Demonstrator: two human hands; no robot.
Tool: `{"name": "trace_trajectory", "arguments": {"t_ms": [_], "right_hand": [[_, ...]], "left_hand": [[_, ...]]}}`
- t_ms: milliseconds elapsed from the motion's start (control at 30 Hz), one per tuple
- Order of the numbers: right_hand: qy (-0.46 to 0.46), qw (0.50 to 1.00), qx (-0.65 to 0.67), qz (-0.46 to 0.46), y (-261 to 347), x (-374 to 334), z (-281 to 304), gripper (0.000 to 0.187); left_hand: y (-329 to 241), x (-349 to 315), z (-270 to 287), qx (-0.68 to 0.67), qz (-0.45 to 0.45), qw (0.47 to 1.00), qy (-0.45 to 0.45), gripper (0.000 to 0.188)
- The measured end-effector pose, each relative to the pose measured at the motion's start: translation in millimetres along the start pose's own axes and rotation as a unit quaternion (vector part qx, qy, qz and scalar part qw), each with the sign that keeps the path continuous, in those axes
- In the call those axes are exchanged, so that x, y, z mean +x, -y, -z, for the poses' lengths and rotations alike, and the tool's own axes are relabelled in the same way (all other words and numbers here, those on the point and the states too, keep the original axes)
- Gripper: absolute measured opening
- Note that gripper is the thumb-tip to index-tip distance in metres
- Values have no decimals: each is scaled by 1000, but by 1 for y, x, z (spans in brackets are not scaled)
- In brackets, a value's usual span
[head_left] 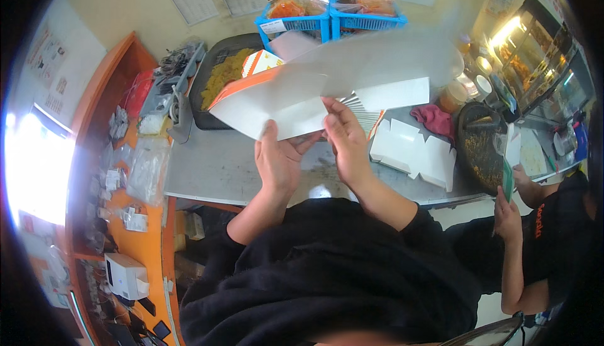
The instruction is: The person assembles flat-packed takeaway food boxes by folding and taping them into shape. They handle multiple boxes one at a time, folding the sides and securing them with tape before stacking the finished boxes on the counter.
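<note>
A partly folded takeaway box of card (pixel 270 104), white inside with orange on its outer face, is held up over the counter. Its upper part is smeared by motion. My left hand (pixel 280 160) grips the lower edge, thumb on the white inner face and fingers behind. My right hand (pixel 347 141) pinches the card near its lower right corner. Behind and right of my right hand, a stack of flat cartons (pixel 365 117) shows its layered edges. Farther right lies a white open carton (pixel 413 154) with its flaps spread.
A dark tray of yellow food (pixel 228 72) stands back left, near blue baskets (pixel 296 28) of bagged food. At right are a maroon cloth (pixel 434 122), a round dark pan (pixel 481 151), a lit display case (pixel 535 63) and a co-worker's hands (pixel 506 211) holding something green.
</note>
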State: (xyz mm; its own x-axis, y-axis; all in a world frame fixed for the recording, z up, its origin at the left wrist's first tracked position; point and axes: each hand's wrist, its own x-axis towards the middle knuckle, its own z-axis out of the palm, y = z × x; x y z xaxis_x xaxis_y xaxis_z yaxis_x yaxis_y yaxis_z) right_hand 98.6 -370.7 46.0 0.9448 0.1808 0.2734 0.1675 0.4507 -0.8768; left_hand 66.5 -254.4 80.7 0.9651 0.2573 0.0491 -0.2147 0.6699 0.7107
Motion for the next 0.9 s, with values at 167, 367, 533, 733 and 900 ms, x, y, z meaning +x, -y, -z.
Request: {"name": "trace_trajectory", "arguments": {"t_ms": [167, 367, 533, 733, 900], "right_hand": [[-50, 995, -89, 18, 14, 9, 10, 44], [-114, 988, -85, 53, 35, 18, 37, 30], [-122, 763, -548, 320, 30, 21, 38, 28], [-205, 728, -556, 346, 48, 28, 37, 20], [-27, 718, -546, 431, 39, 0, 15, 23]], "left_hand": [[4, 4, 18, 93, 175, 978, 69, 43], [-36, -12, 11, 471, 195, 717, 475, 36], [-45, -29, 4, 422, -2, 816, 395, 24], [-36, -24, 4, 312, 99, 919, 220, 62], [-12, -12, 10, 267, -27, 945, 185, 58]]}}
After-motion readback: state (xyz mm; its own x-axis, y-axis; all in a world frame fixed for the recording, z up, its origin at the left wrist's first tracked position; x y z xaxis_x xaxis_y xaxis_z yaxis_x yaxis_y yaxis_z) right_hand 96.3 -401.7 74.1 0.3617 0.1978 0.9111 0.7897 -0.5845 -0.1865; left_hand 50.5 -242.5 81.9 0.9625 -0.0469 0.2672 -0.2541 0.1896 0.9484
